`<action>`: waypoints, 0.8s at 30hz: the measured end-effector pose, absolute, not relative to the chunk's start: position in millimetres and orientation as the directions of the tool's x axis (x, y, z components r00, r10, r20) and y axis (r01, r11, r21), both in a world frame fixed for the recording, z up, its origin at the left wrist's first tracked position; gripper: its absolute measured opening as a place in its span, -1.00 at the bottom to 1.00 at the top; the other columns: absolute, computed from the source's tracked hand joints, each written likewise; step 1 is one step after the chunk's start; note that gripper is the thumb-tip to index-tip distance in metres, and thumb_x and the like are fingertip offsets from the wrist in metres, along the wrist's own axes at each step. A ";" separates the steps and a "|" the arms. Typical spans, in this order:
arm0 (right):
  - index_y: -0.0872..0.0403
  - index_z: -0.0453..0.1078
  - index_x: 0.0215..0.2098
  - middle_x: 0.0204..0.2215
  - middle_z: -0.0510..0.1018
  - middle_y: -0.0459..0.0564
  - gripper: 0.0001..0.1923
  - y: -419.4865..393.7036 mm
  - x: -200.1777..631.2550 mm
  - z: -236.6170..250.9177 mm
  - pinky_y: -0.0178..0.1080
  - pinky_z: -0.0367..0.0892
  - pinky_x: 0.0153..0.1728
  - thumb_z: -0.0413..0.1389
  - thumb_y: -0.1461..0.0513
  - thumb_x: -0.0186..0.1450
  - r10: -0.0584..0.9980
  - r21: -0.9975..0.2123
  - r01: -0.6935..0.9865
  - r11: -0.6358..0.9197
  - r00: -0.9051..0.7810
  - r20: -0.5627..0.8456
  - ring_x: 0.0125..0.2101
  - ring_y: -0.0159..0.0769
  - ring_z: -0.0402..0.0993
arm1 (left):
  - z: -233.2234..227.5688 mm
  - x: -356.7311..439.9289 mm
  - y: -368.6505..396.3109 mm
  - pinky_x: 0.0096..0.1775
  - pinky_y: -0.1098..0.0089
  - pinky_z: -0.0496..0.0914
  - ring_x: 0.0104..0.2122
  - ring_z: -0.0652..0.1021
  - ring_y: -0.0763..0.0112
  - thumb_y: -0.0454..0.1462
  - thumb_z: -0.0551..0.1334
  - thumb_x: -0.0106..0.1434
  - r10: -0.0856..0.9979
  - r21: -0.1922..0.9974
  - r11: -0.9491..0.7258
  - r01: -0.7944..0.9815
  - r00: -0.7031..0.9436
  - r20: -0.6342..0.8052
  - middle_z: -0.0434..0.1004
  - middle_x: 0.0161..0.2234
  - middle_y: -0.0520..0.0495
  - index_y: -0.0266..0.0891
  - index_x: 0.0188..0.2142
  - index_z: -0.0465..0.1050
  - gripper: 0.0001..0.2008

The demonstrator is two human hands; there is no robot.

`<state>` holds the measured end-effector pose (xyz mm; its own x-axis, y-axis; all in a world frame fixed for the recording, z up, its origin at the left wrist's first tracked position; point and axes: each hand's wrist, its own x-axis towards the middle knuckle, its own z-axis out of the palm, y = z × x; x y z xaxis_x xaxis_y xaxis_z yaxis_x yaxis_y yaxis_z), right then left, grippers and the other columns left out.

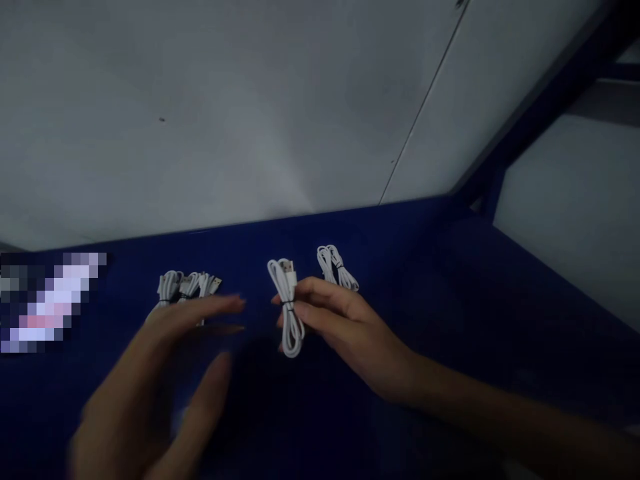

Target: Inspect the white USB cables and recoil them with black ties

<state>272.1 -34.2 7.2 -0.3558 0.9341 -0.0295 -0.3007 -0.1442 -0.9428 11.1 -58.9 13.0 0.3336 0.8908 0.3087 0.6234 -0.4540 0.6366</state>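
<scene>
Between the thumb and fingers of my right hand (353,327) is a white USB cable (291,330), coiled and cinched at its middle with a black tie. Its metal USB plug points up. To the left, my left hand (145,373) hovers with thumb and fingers apart, holding nothing; it is slightly blurred. Beyond its fingers lie several bundled white cables (187,285), partly hidden by that hand. Another pair of bundled white cables (336,265) rests on the blue surface just behind my right hand, which covers their lower end.
The blue tabletop (425,267) meets a pale grey panel (250,120) at the back. A blue frame post (543,113) slants up on the right. At the far left sits a pixelated, bright object (55,303) that I cannot make out.
</scene>
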 end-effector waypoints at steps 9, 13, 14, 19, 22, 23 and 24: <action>0.03 0.61 0.06 -0.12 0.71 -0.06 -0.84 -29.7 265.9 0.6 -0.17 0.59 0.06 0.30 0.19 0.55 0.932 -0.919 -0.340 -0.198 -0.355 -0.070 -0.17 -0.30 0.69 | 0.7 52.3 1.6 0.11 0.27 0.59 0.00 0.75 0.19 -0.13 0.34 0.58 0.841 0.959 0.282 -0.024 0.486 -0.235 0.80 0.07 -0.09 0.06 0.31 0.63 -0.64; 0.01 0.60 0.09 -0.12 0.71 -0.04 -0.82 -30.7 260.7 -1.5 -0.24 0.59 -0.20 0.29 0.19 0.55 0.940 -0.941 -0.276 -0.197 -0.324 -0.102 -0.22 -0.31 0.66 | -11.4 41.7 2.1 -0.08 0.32 0.66 -0.19 0.76 0.28 -0.17 0.34 0.59 0.808 0.941 0.324 -0.097 0.546 -0.222 0.82 0.00 -0.13 0.02 0.34 0.61 -0.62; -0.01 0.60 0.09 -0.09 0.71 -0.04 -0.82 -31.7 260.2 -2.3 -0.25 0.58 -0.23 0.27 0.19 0.56 0.949 -0.956 -0.237 -0.173 -0.300 -0.098 -0.21 -0.31 0.65 | -12.5 41.5 1.8 -0.11 0.33 0.67 -0.20 0.76 0.29 -0.19 0.36 0.57 0.807 0.942 0.320 -0.103 0.551 -0.214 0.82 0.01 -0.14 0.01 0.33 0.62 -0.62; -0.08 0.60 0.08 -0.06 0.66 -0.08 -0.77 -36.3 259.7 -2.8 -0.20 0.56 -0.20 0.37 0.16 0.47 0.973 -0.999 0.031 -0.023 -0.230 -0.030 -0.16 -0.27 0.64 | -10.4 45.6 0.3 -0.11 0.37 0.68 -0.22 0.76 0.33 -0.25 0.42 0.52 0.824 0.936 0.337 -0.103 0.513 -0.240 0.81 0.04 -0.11 0.03 0.24 0.70 -0.66; -0.06 0.60 -0.06 -0.20 0.61 -0.15 -0.78 -37.2 257.9 -4.8 -0.26 0.51 -0.26 0.47 0.19 0.37 0.970 -0.981 0.142 0.136 -0.219 0.103 -0.27 -0.34 0.57 | -5.7 46.1 -0.2 -0.14 0.39 0.69 -0.29 0.77 0.35 -0.23 0.46 0.49 0.806 0.919 0.372 -0.127 0.536 -0.252 0.83 -0.07 -0.06 0.08 0.18 0.74 -0.69; -0.05 0.59 -0.10 -0.24 0.59 -0.17 -0.80 -37.5 257.1 -6.2 -0.28 0.49 -0.28 0.47 0.20 0.37 0.965 -0.970 0.160 0.183 -0.220 0.145 -0.30 -0.37 0.54 | -4.3 45.8 -0.2 -0.16 0.40 0.70 -0.31 0.77 0.36 -0.22 0.47 0.47 0.799 0.916 0.379 -0.133 0.546 -0.252 0.84 -0.11 -0.05 0.09 0.15 0.76 -0.70; -0.05 0.58 -0.12 -0.26 0.57 -0.19 -0.82 -37.9 256.4 -7.8 -0.31 0.48 -0.30 0.46 0.21 0.38 0.959 -0.962 0.169 0.215 -0.224 0.175 -0.32 -0.40 0.51 | -3.3 45.3 -0.1 -0.17 0.41 0.70 -0.32 0.77 0.35 -0.21 0.49 0.45 0.797 0.915 0.379 -0.136 0.551 -0.248 0.84 -0.14 -0.04 0.09 0.12 0.78 -0.72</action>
